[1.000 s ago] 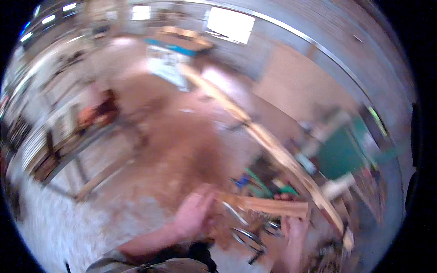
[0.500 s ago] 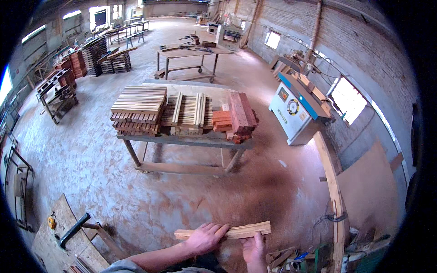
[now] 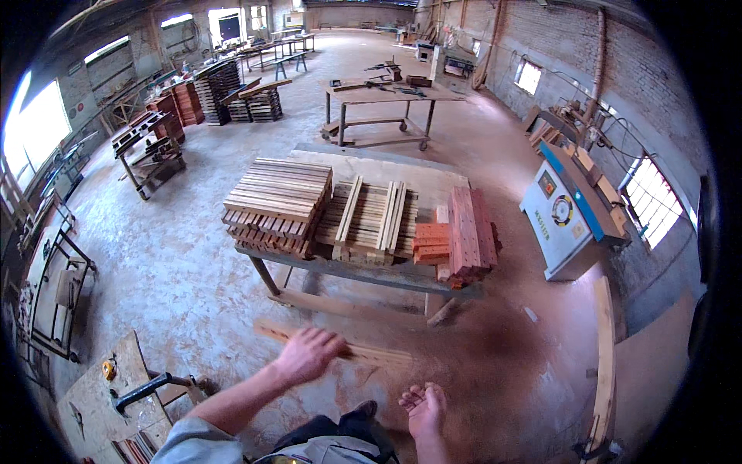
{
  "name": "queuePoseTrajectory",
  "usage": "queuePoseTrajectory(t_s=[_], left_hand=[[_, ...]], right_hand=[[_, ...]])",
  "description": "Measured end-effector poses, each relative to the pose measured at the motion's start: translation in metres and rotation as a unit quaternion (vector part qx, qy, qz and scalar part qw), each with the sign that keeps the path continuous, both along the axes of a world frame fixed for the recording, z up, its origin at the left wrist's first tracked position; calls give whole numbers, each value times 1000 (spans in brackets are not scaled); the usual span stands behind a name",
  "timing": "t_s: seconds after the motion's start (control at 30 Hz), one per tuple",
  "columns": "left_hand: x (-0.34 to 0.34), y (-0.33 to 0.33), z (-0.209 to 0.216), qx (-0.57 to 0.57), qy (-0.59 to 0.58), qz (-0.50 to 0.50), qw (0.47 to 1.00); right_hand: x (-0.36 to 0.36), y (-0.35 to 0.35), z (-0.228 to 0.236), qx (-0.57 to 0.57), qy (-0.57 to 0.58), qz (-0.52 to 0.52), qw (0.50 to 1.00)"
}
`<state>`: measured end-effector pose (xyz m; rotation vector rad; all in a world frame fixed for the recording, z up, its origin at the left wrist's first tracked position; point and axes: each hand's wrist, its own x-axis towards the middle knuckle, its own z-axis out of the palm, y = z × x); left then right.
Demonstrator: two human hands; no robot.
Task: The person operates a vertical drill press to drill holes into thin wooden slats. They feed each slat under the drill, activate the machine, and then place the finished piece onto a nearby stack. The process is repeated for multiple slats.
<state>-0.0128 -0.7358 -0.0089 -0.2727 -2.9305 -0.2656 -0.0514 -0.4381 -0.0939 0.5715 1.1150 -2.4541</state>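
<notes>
My left hand [image 3: 309, 354] is closed over the middle of a pale wooden strip [image 3: 380, 355], which is slightly blurred and slants down to the right. Small dark marks run along the strip. To its lower right, my right hand [image 3: 424, 406] is apart from it, palm up, fingers loosely bent with nothing in them. Ahead stands a wheeled work table [image 3: 363, 272]. It bears a tall stack of brown strips [image 3: 277, 189] on the left, a lower stack of pale strips [image 3: 363, 220] in the middle, and reddish wood pieces [image 3: 470, 232] on the right.
A white and blue machine [image 3: 555, 213] stands to the right, with a long upright board [image 3: 604, 359] nearer me. At lower left, a bench [image 3: 93, 394] carries a black-handled tool [image 3: 141, 392] and a yellow tape measure [image 3: 109, 370]. Another table [image 3: 363, 94] stands farther back.
My right hand has let go of the wooden strip. My left hand has carried it forward, toward the table. The view has shifted left and nearer to the table.
</notes>
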Motion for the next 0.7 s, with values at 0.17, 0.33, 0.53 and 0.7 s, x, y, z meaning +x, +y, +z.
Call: queuePoseTrajectory(t_s=[0.17, 0.33, 0.53, 0.7], left_hand=[[-33, -105, 4, -21, 9, 134, 991], [-64, -201, 9, -48, 37, 190, 980], [-114, -299, -10, -75, 39, 215, 973], [-158, -353, -19, -117, 14, 184, 976]], right_hand=[[-36, -1, 3, 241, 59, 106, 963], [-70, -12, -7, 84, -49, 59, 993], [-104, -51, -34, 251, 228, 189, 922], [-121, -87, -68, -202, -37, 72, 976]])
